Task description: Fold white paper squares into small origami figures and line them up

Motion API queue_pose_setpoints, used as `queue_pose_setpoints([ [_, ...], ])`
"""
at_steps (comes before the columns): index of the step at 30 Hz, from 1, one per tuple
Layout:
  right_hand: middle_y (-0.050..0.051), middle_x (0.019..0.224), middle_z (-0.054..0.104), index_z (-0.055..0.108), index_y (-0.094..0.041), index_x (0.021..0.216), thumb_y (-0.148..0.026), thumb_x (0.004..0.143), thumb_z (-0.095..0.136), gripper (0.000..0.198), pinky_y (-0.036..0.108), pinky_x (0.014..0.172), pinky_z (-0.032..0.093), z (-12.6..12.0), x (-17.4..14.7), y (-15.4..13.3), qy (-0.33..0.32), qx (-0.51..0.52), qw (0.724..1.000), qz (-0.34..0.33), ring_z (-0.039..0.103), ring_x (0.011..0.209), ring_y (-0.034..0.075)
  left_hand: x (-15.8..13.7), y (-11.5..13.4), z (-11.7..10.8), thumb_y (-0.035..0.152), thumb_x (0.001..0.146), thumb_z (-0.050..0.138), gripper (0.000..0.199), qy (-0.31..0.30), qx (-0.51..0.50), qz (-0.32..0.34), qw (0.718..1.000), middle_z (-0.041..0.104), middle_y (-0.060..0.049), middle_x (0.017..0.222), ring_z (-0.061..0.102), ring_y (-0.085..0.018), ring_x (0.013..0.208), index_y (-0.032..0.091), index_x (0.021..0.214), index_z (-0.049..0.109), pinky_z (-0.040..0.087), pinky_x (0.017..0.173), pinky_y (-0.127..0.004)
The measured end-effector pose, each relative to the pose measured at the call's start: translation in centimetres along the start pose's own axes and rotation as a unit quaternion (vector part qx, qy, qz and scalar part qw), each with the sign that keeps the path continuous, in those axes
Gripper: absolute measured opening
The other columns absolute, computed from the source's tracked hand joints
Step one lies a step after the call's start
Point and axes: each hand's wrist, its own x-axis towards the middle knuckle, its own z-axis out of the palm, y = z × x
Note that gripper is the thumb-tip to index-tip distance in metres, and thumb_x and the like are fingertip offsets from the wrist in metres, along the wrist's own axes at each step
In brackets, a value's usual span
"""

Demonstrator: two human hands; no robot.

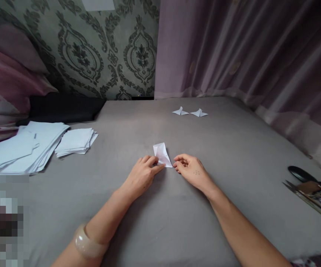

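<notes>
A small piece of folded white paper [161,151] lies on the grey cloth in front of me, creased into a narrow, pointed shape. My left hand [144,172] grips its lower left part, the thumb laid across the paper and the fingers curled at its edge. Close by the paper's lower right corner is my right hand [192,170], its fingers curled in toward the thumb. I cannot tell whether those fingertips touch the corner, and I see nothing between them. A pale bangle [89,243] circles my left forearm.
Two folded paper figures [199,112] stand at the back. On the left lie a stack of small paper squares [75,141], larger white sheets [43,142] and a black cloth [62,106]. Scissors [306,198] and a black-handled tool [302,173] lie at the right.
</notes>
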Motion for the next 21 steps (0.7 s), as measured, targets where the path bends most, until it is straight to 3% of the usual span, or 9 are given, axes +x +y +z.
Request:
queue_pose_setpoints([
  [7, -0.001, 0.077, 0.067, 0.066, -0.023, 0.084, -0.021, 0.08, 0.053, 0.014, 0.024, 0.065, 0.046, -0.3, -0.9, -1.2, -0.006, -0.118, 0.99, -0.073, 0.061, 0.067, 0.012, 0.4, 0.8, 0.0, 0.015, 0.095, 0.035, 0.037, -0.018, -0.01, 0.02, 1.0, 0.056, -0.012, 0.116, 0.05, -0.024, 0.102, 0.018, 0.126, 0.055, 0.046, 0.083, -0.037],
  [11, 0.0, 0.083, 0.065, 0.066, -0.023, 0.086, -0.016, 0.08, 0.05, 0.018, 0.024, 0.067, 0.045, 0.1, -0.9, -1.3, 0.007, -0.148, 0.983, -0.112, 0.06, 0.071, 0.012, 0.6, 1.6, -0.7, 0.031, 0.096, 0.039, 0.036, -0.029, 0.001, 0.011, 1.0, 0.053, -0.012, 0.116, 0.05, -0.026, 0.102, 0.026, 0.129, 0.053, 0.046, 0.082, -0.041],
  [16, 0.001, 0.085, 0.064, 0.065, -0.022, 0.088, -0.014, 0.082, 0.049, 0.019, 0.024, 0.068, 0.044, 0.5, -0.8, -1.3, 0.04, -0.157, 0.98, -0.119, 0.06, 0.074, 0.013, 0.6, 2.5, -1.3, 0.042, 0.094, 0.04, 0.04, -0.027, 0.013, 0.002, 1.0, 0.05, -0.013, 0.118, 0.05, -0.028, 0.103, 0.032, 0.132, 0.049, 0.045, 0.083, -0.044],
  [21, 0.001, 0.088, 0.063, 0.063, -0.02, 0.095, -0.023, 0.086, 0.052, 0.014, 0.023, 0.068, 0.046, 1.0, -0.6, -1.3, 0.068, -0.133, 0.982, -0.119, 0.059, 0.069, 0.011, 0.6, 1.9, -1.0, 0.038, 0.094, 0.044, 0.033, 0.011, -0.045, 0.006, 0.999, 0.055, -0.012, 0.112, 0.052, -0.025, 0.099, 0.025, 0.12, 0.059, 0.046, 0.085, -0.041],
])
